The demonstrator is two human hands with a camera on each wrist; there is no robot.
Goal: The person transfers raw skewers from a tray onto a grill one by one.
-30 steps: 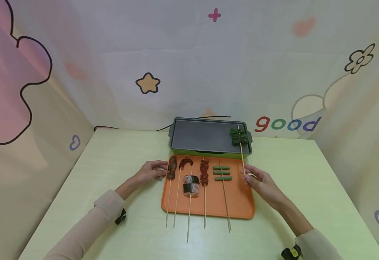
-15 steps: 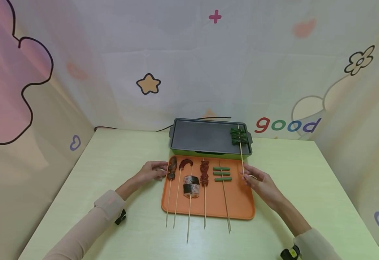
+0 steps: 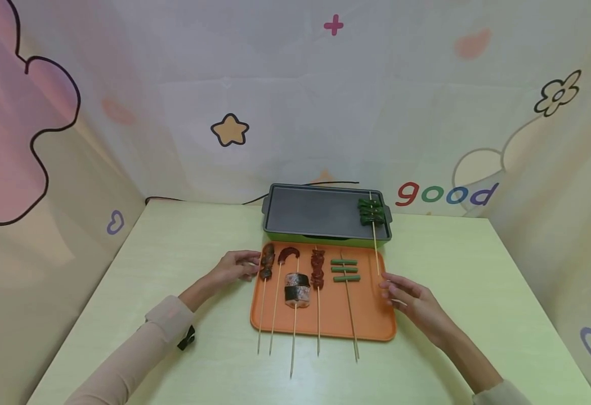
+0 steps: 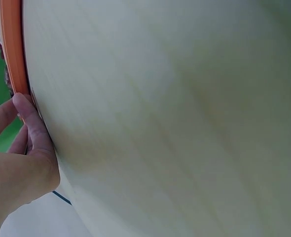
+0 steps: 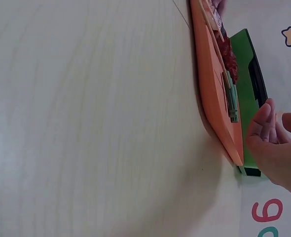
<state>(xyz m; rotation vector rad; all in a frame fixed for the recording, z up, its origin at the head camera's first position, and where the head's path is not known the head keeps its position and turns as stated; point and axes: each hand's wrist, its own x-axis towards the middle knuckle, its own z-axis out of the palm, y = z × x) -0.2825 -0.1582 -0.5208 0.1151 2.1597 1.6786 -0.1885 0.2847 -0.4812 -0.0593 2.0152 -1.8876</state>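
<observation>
An orange tray holds several skewers: dark chunks, a curved red piece, a black-and-white roll, red folded meat and green sticks. Behind it, a dark-topped green grill bears a skewer of green leaves at its right end, the stick reaching over the tray. My left hand pinches the tray's left edge; in the left wrist view the thumb lies against the rim. My right hand, fingers parted and empty, is beside the tray's right edge, just below the stick's end.
The pale table stretches around the tray. A black cord runs from behind the grill to the left. A printed cloth hangs behind and on both sides.
My right hand has let go of the leaf skewer's stick and moved slightly down and right. The skewer remains on the grill. My left hand has stayed at the tray's edge.
</observation>
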